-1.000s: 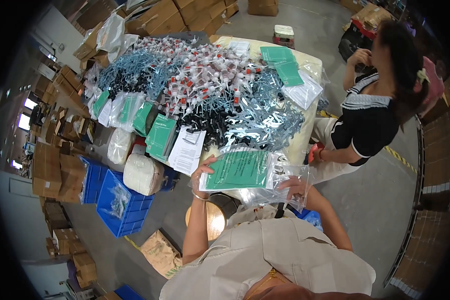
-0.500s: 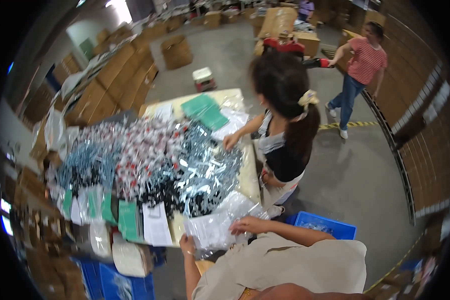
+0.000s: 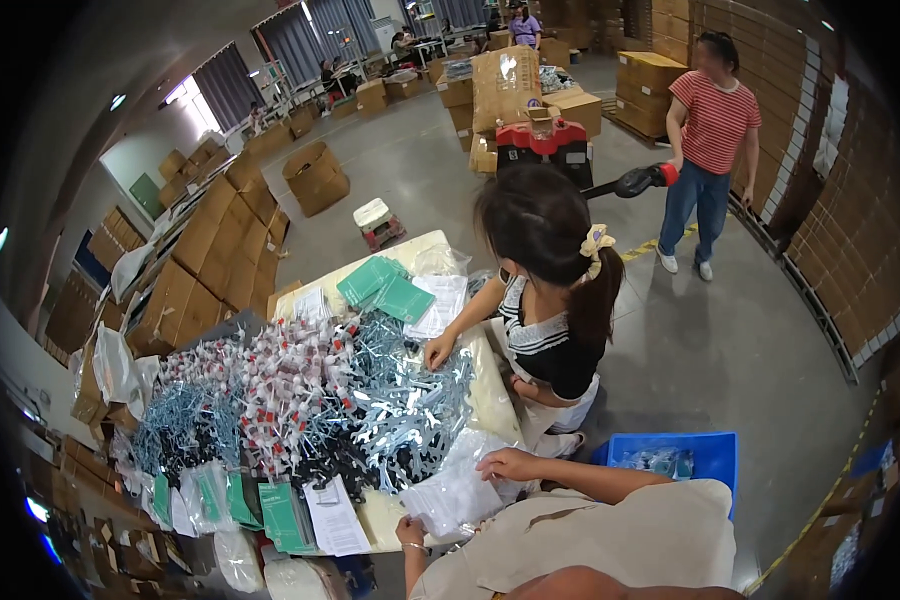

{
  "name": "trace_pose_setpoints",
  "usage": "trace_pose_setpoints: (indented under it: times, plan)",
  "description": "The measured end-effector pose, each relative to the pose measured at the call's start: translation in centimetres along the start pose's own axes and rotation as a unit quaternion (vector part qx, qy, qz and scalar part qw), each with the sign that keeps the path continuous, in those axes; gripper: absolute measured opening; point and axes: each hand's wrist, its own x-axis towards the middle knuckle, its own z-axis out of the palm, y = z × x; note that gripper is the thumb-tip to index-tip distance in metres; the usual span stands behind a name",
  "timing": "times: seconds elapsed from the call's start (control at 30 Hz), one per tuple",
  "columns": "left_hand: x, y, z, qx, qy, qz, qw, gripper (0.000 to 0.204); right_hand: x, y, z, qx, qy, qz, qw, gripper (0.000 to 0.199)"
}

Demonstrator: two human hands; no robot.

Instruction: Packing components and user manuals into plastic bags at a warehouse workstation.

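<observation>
At the table's near edge, my left hand [image 3: 411, 531] has its fingers closed on the lower left corner of a clear plastic bag [image 3: 450, 499]. My right hand [image 3: 507, 464] reaches in from the right, its bent fingers closed on the same bag's upper right edge. More clear bags lie crumpled beneath and behind it. Just beyond the bags is a heap of flat metal wrenches [image 3: 410, 412]. A printed white sheet [image 3: 336, 520] and green booklets [image 3: 286, 517] lie left of my left hand.
Heaped on the table are small white-and-red parts [image 3: 295, 385], blue-grey metal pieces [image 3: 185, 425] and black pieces [image 3: 325, 462]. A co-worker [image 3: 550, 310] sits right, one hand over the wrenches. A blue bin [image 3: 715, 460] stands beside my right arm. Someone in stripes [image 3: 715, 130] holds a pallet-jack handle [image 3: 642, 180].
The view has tilted up. Both my hands have moved rightward relative to the table, the bag shifting with them. The person in stripes now faces this way beside the pallet jack.
</observation>
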Motion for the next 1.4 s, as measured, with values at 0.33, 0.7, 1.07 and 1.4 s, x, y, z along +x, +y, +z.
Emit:
trace_pose_setpoints:
  times: [0.33, 0.7, 1.07, 1.4]
  plan:
    - [-0.7, 2.9, 1.7, 0.017, -0.026, -0.051, 0.998, 0.029, -0.9, 1.7, -1.0, 0.059, 0.039, 0.069, 0.995, 0.026]
    - [-0.8, 1.4, 1.0, 0.009, -0.062, -0.137, 0.988, 0.02, -0.5, 2.9, -1.0, 0.122, 0.08, 0.082, 0.986, 0.024]
    - [1.0, 1.0, 0.7, 0.166, 0.053, 0.058, 0.983, 0.031, -0.3, 4.9, -1.4, -0.185, 0.149, -0.001, 0.971, 0.027]
    - [-7.8, 15.4, 8.8, -0.007, -0.255, 0.025, 0.967, 0.04, -1.2, 2.7, -0.4, -0.158, 0.117, 0.045, 0.979, 0.029]
